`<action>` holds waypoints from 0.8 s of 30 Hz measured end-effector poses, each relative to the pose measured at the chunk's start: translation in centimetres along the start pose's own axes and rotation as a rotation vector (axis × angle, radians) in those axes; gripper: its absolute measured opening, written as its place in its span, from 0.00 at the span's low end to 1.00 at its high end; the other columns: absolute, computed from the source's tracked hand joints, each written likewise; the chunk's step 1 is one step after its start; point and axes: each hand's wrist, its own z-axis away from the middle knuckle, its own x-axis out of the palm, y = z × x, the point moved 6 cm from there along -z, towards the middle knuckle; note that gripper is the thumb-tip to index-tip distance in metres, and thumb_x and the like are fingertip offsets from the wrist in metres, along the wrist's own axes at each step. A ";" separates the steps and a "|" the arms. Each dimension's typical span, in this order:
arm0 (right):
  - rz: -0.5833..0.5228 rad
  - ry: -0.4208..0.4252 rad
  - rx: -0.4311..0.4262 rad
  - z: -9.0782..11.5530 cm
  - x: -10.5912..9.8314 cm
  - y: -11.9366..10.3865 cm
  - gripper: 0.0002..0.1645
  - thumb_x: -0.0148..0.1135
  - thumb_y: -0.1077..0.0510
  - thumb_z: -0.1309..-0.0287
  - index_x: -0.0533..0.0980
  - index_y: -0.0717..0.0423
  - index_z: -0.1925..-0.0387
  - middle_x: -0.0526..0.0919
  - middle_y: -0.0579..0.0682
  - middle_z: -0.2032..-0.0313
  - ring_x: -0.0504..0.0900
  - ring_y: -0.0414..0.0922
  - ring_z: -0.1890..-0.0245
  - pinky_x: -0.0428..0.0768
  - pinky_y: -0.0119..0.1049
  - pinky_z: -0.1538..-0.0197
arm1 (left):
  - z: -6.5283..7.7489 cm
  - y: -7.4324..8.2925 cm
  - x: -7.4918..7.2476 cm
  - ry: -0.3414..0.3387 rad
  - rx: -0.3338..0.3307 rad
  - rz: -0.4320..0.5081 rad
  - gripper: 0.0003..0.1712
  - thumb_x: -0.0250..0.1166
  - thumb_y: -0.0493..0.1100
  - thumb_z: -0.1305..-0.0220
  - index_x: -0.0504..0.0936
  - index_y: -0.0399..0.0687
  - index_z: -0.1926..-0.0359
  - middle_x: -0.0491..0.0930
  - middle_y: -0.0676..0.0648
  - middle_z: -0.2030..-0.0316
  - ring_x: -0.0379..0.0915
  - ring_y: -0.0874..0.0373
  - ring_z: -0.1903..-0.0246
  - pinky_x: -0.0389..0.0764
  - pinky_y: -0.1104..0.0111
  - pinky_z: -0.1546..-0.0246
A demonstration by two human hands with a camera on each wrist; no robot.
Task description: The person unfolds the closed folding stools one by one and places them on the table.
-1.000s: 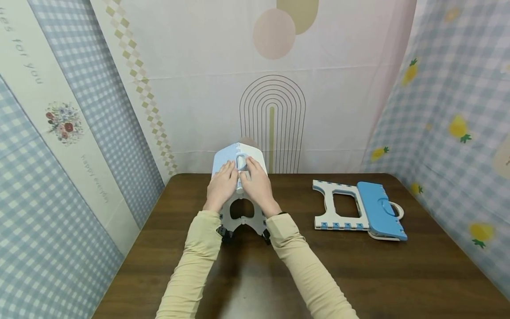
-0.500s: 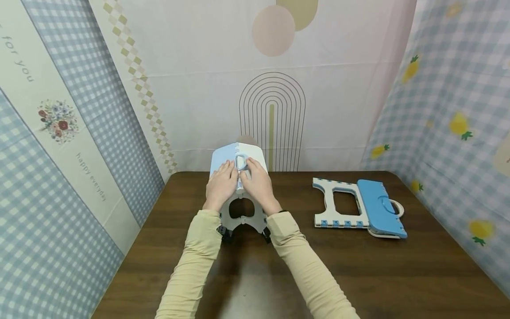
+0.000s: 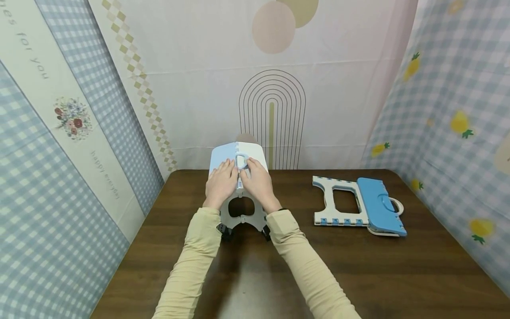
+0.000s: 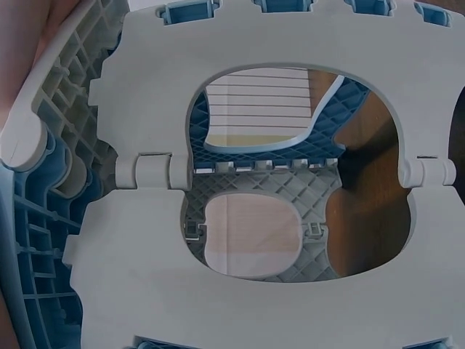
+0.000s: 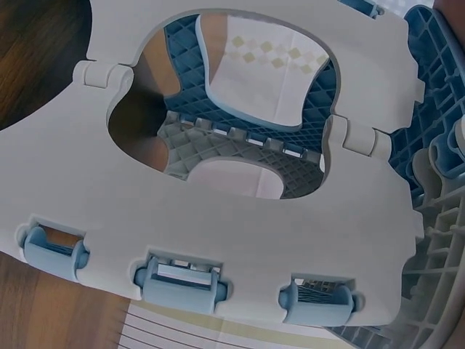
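Observation:
A folding stool, blue on one seat half and white on the other, stands upright on the table. Its seat halves slope down from the hinge line in the middle. On the blue half lies my left hand, fingers straight. My right hand presses on the white half, its fingertips beside the small carrying handle. Both wrist views look at the hinged white end panel and through its oval opening. Blue hinge pieces run along the panel's edge.
A second folding stool, folded flat, lies on the brown table to the right. Patterned cloth hangs behind the table and on both sides. Black feet are under the upright stool's near legs.
The seat halves have spread slightly flatter under my hands. My hands keep almost the same places on them, and the head view has tilted a little. The folded stool stays put.

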 end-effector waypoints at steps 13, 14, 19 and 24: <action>0.050 -0.036 0.001 0.0 0.3 -0.1 0.28 0.47 0.51 0.40 0.68 0.62 0.43 0.69 0.56 0.41 0.67 0.50 0.39 0.66 0.43 0.37 | 0.1 0.1 0.1 -0.037 0.006 -0.065 0.30 0.28 0.56 0.31 0.53 0.52 0.32 0.50 0.49 0.31 0.43 0.54 0.31 0.45 0.56 0.31; 0.060 -0.042 -0.003 0.0 0.4 -0.1 0.27 0.48 0.51 0.40 0.68 0.62 0.43 0.69 0.56 0.41 0.67 0.50 0.39 0.66 0.42 0.37 | 0.1 0.1 0.1 -0.044 0.008 -0.077 0.30 0.28 0.56 0.31 0.53 0.52 0.32 0.50 0.49 0.31 0.43 0.54 0.31 0.44 0.56 0.31; 0.095 -0.058 -0.021 0.1 0.4 -0.2 0.27 0.49 0.52 0.41 0.68 0.62 0.43 0.70 0.56 0.41 0.67 0.50 0.39 0.65 0.42 0.37 | 0.1 0.2 0.4 -0.092 0.023 -0.127 0.30 0.28 0.55 0.31 0.50 0.53 0.31 0.47 0.48 0.31 0.40 0.53 0.30 0.42 0.56 0.31; 0.133 -0.107 -0.051 -0.5 0.3 0.5 0.28 0.46 0.51 0.38 0.66 0.63 0.41 0.67 0.57 0.39 0.66 0.51 0.38 0.66 0.43 0.37 | -0.6 0.9 0.9 -0.120 0.024 -0.160 0.30 0.28 0.53 0.31 0.47 0.51 0.31 0.44 0.48 0.30 0.38 0.54 0.30 0.41 0.55 0.31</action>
